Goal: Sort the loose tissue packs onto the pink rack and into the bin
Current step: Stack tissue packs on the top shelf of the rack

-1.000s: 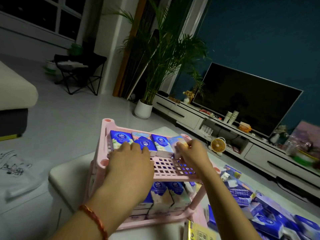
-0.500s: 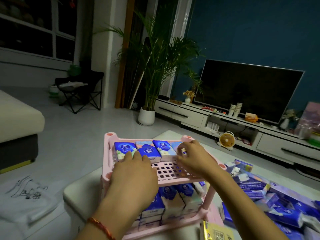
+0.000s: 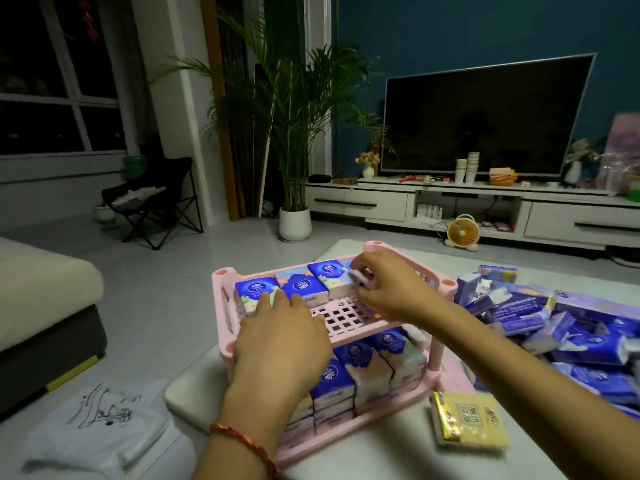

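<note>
A pink two-tier rack (image 3: 225, 308) stands on a white table. A row of blue tissue packs (image 3: 304, 287) lies along the far side of its top shelf. More packs (image 3: 367, 363) fill the lower shelf. My left hand (image 3: 282, 336) lies flat on the top shelf, its straight fingers touching the leftmost packs. My right hand (image 3: 391, 289) has curled fingers pinching a pack at the right end of the row; most of that pack is hidden. A heap of loose blue packs (image 3: 561, 327) lies to the right of the rack.
A yellow tissue pack (image 3: 469, 422) lies on the table (image 3: 381, 455) in front of the rack. A white bag with a drawing (image 3: 100, 427) lies on the floor at left, by a sofa (image 3: 41, 306). A TV stand, fan and potted plant are behind.
The camera has tilted up and shifted. My left hand stays on the top shelf against the left packs. My right hand stays at the right end of the row, fingers working on a pack.
</note>
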### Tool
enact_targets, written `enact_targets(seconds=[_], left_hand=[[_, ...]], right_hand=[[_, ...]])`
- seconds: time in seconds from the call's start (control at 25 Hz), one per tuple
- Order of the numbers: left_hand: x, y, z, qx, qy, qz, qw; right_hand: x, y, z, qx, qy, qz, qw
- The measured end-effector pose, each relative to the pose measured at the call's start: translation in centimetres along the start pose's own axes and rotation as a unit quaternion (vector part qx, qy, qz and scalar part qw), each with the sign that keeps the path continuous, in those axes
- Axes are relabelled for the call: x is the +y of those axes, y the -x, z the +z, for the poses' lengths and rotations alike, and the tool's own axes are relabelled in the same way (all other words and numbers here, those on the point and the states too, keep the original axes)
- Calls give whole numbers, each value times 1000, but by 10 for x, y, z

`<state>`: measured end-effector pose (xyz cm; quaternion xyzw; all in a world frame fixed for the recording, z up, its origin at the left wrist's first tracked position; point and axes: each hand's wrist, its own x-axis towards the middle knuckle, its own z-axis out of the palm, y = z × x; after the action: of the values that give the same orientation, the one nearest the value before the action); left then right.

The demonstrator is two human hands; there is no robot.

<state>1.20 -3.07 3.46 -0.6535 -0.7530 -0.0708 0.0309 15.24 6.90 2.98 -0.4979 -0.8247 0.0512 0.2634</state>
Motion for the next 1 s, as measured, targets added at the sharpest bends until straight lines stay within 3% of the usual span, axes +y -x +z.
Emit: enact_targets(seconds=[0.08, 0.16, 0.24, 0.28, 0.32, 0.4, 0.48, 0.56, 0.6, 0.84, 1.0], left_hand=[[3, 2, 3, 57, -8, 5, 998], [6, 9, 11, 212, 68, 72, 972], [15, 22, 22, 344, 267, 168, 884], [24, 32, 27, 370, 334, 209, 842], [34, 41, 34, 362, 352, 252, 826], [60, 58, 53, 302, 300, 348, 835], [81, 69, 78, 201, 232, 405, 861], [94, 77, 99, 106, 198, 417, 881], [99, 80, 107, 80, 191, 418, 884], [107, 84, 109, 24, 206, 408, 889], [103, 82, 101, -2, 272, 357, 894]], right_hand=[[1, 1, -10, -9, -89, 25, 996], [6, 6, -39, 33, -244, 71, 967], [15, 16, -81, 114, -331, 115, 930], [24, 24, -99, 141, -332, 128, 924], [34, 32, -112, 151, -312, 136, 928], [62, 55, -128, 104, -218, 171, 955], [96, 79, -127, -54, -69, 233, 968], [122, 106, -113, -241, 78, 282, 925], [130, 118, -103, -298, 120, 284, 903], [132, 147, -57, -345, 232, 241, 877], [119, 138, -75, -358, 103, 281, 884]])
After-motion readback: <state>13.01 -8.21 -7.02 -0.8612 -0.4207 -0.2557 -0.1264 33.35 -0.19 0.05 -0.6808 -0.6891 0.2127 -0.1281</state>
